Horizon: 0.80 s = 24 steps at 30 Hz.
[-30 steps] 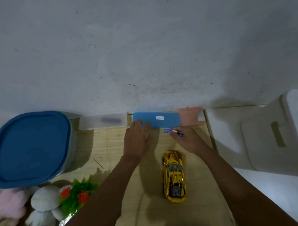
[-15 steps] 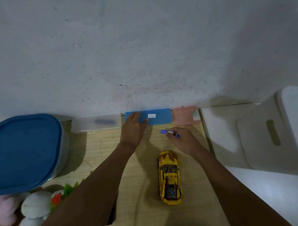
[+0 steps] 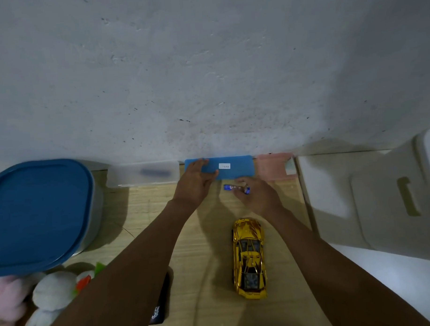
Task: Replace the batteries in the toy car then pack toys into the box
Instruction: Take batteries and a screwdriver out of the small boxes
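Slid left hand [image 3: 194,185] farther onto case [image 3: 236,169] by the wall, fingers flat together, and brought batteries [image 3: 230,187], pinched in right hand [image 3: 259,198], beside it, car [image 3: 249,256] left nearer; case likely opening next.

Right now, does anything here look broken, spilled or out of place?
Nothing stands out. The toy car sits upright on its wheels, the blue-lidded box is closed, and the right hand holds a small battery.
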Available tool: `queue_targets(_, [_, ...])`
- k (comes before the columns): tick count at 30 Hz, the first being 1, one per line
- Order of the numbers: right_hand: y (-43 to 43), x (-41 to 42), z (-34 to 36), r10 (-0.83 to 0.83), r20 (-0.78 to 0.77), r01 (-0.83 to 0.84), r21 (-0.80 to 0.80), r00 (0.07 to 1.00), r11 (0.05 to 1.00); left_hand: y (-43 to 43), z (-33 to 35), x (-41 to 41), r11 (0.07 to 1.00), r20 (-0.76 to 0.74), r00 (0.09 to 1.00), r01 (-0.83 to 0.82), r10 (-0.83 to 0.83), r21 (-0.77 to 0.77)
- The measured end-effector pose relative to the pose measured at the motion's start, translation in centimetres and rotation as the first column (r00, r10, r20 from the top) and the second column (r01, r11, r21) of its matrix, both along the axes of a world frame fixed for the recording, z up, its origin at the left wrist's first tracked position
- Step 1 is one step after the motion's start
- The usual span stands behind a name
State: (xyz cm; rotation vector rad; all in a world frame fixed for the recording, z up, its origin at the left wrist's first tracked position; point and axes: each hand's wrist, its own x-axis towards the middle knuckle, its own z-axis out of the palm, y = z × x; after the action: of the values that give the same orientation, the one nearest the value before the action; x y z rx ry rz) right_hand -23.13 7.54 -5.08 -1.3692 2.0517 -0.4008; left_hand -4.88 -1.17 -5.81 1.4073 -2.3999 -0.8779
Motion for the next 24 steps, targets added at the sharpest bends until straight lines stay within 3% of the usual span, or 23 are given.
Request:
queue_targets(6, [1.0,0.8,0.1,-0.093,-0.018,0.092,-0.053,0.996,0.994,-0.2,-0.2,0.0,1.0,0.019,1.0,0.001,-0.001,0.014])
queue_targets(10, [0.5,1.2,0.0,0.162,0.014,-0.161,-0.024,0.987,0.987,-0.2,-0.4,0.1,1.0,0.006,1.0,0.005,-0.005,0.022])
queue_targets(13, [-0.6,1.1,0.0,0.236,-0.006,-0.236,-0.034,0.972,0.971,-0.1,-0.2,0.1,0.999,-0.011,1.0,-0.001,0.002,0.035])
queue_targets(17, [-0.4,1.1,0.0,0.267,-0.141,-0.28,-0.079,0.953,0.957,0.0,-0.1,0.2,0.999,-0.032,0.999,-0.011,0.013,0.046])
queue_targets(21, [0.6,1.0,-0.2,0.235,-0.401,-0.333,-0.192,0.885,0.923,-0.1,-0.1,0.3,1.0,-0.033,0.999,0.015,-0.014,0.024])
queue_targets(24, [1.0,0.8,-0.8,0.209,-0.396,-0.309,-0.208,0.894,0.928,-0.1,-0.2,0.3,1.0,-0.029,0.999,0.027,-0.027,0.009])
